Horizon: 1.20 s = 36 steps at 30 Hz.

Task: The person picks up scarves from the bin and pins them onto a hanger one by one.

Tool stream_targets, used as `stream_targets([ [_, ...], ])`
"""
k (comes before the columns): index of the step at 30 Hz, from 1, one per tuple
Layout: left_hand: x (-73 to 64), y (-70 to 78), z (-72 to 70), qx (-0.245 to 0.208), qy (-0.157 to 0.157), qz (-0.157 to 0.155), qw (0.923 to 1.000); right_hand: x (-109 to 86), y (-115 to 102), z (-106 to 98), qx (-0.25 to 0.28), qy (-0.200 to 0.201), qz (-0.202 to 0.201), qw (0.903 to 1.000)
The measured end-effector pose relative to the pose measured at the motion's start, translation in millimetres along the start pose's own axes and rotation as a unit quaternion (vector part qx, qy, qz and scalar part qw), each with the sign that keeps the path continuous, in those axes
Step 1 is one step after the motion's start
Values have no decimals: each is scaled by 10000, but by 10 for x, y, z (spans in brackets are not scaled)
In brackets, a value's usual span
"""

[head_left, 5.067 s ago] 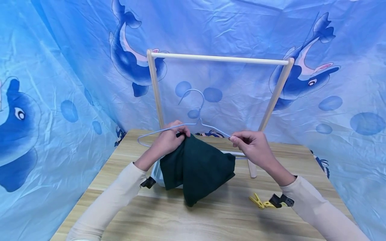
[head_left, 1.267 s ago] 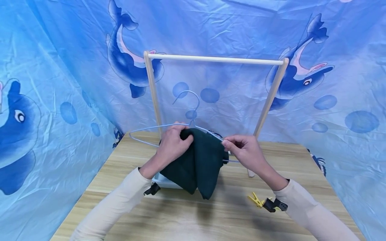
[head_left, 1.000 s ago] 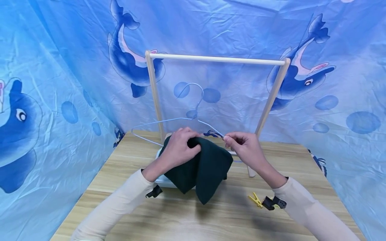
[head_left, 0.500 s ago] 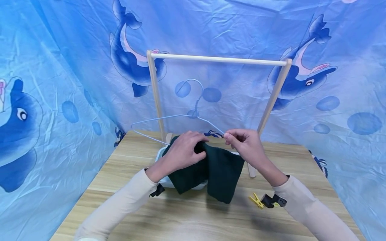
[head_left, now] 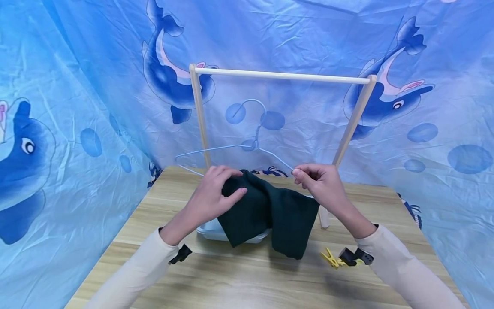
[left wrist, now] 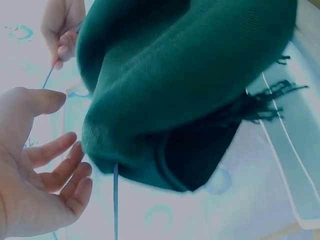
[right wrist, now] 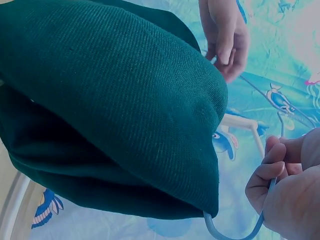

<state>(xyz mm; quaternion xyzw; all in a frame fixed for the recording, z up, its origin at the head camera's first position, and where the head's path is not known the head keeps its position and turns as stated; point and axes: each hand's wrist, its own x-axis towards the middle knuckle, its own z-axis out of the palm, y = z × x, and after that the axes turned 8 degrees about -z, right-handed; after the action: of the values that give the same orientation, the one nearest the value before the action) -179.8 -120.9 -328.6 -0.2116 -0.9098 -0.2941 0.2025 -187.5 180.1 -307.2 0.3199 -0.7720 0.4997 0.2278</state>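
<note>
A dark green fringed scarf [head_left: 262, 210] hangs folded over the lower bar of a pale blue wire hanger [head_left: 257, 143], held up above the table. My right hand [head_left: 322, 182] pinches the hanger's right shoulder between thumb and fingers; in the right wrist view the blue wire [right wrist: 235, 236] runs from the scarf into that hand. My left hand [head_left: 210, 193] is at the scarf's left edge, thumb and fingers spread apart. Seen from the left wrist, its fingers [left wrist: 65, 175] are beside the cloth, and whether they touch it I cannot tell. Dark tassels [left wrist: 272, 100] dangle from the scarf.
Behind the hanger stands a wooden rack with a white top rail [head_left: 279, 75]. A light blue tray [head_left: 216, 234] sits on the wooden table [head_left: 185, 279], partly covered by the scarf. Yellow clothespins [head_left: 329, 259] lie near the right wrist. Blue dolphin-print curtains surround the table.
The left hand, earlier gripping the scarf at its top, has let go and moved left. The scarf hangs wider and farther right on the hanger. The right hand still pinches the hanger.
</note>
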Motion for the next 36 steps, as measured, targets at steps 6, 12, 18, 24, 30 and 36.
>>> stream_targets([
  [6,-161,-127,-94,-86,154,-509,9985,-7,-18,-56,-117,6,18,9999],
  [12,-252,-256,-96,-158,-269,-1342,9905,0,-34,-100,-191,23,86,9998],
  [18,-272,-365,-42,-264,-1322,-1959,9713,6,-8,-109,-207,15,142,9997],
  [24,-257,-430,19,-902,-1827,-2158,9549,5,-12,-107,-194,5,213,9996],
  [30,-251,-444,78,-1833,-1929,-2203,9384,10,7,-112,-196,-14,282,9994],
  [36,-247,-406,98,-2302,-1906,-2506,9208,23,-7,-130,-200,0,316,9993],
])
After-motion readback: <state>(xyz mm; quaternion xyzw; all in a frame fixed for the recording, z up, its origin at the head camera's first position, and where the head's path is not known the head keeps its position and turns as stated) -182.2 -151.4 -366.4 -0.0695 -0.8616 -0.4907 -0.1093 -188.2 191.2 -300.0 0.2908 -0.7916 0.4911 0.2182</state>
